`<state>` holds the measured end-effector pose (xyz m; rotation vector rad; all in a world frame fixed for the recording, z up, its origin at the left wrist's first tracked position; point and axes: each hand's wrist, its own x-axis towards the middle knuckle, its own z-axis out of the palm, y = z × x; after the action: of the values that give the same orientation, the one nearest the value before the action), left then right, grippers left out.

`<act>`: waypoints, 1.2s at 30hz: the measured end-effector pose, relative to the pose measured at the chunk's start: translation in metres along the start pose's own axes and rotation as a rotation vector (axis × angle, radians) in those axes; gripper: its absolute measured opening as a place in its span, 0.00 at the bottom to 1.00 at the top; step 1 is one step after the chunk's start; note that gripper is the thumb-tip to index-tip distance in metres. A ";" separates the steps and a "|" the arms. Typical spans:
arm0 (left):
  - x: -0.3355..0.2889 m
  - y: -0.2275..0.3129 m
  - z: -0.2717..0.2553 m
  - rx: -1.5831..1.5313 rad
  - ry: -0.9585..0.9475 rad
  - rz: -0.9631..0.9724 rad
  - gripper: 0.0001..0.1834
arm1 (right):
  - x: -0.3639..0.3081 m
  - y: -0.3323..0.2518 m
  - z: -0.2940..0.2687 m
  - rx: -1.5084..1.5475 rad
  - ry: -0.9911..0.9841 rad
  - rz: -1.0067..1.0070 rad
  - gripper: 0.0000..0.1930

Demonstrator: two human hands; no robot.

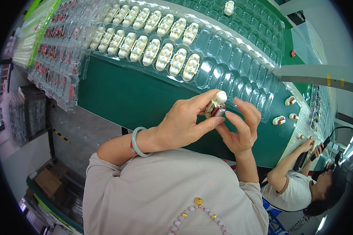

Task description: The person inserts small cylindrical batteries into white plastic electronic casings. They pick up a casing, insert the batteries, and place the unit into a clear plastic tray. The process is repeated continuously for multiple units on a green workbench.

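Observation:
My left hand pinches a small white plastic housing between thumb and fingers, above the near edge of the green table. Red wire and a silver block show at the housing's open side, facing my right hand. My right hand is beside it with its fingers apart. Its index fingertip is at the silver block; whether it presses on it, I cannot tell. Beyond my hands lies a clear blister tray, its left part filled with two rows of similar white housings.
Stacked clear trays with red parts stand at the left. Another clear tray at the back holds one white piece. Several white-and-red pieces lie on the table at right. A co-worker sits at the far right.

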<state>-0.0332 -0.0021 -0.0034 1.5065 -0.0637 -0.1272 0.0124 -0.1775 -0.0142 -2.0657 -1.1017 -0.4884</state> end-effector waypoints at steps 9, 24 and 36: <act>-0.001 -0.002 -0.004 -0.112 -0.082 0.005 0.26 | 0.001 -0.001 0.002 0.151 -0.080 0.023 0.26; 0.016 0.008 0.021 -0.085 -0.436 -0.325 0.38 | -0.090 0.005 -0.078 -0.173 0.154 0.655 0.26; 0.051 0.011 -0.068 1.083 0.333 0.323 0.08 | -0.164 0.096 -0.165 -0.607 0.336 1.091 0.25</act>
<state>0.0260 0.0598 0.0018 2.5458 -0.1167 0.4990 0.0015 -0.4270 -0.0477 -2.5689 0.4886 -0.5852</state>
